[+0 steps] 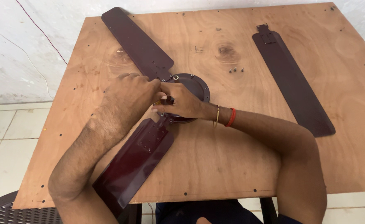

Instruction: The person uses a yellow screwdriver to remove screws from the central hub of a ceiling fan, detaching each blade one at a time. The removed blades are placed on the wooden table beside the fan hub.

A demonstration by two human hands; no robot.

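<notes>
A dark maroon ceiling fan motor hub [195,85] lies on a plywood table [232,166]. One blade [137,41] runs from the hub to the far left corner. A second blade [135,161] reaches toward the near edge. My left hand [128,97] and my right hand [180,101] meet at the hub's left side, where the near blade joins it. Both hands' fingers are pinched around something small there, hidden by the fingers. My right wrist wears a gold bangle and a red band.
A third, loose blade [292,79] lies on the right side of the table. A few small screws [234,69] sit beyond the hub. A dark plastic chair [8,211] is at the lower left, over a tiled floor, with a white wall behind.
</notes>
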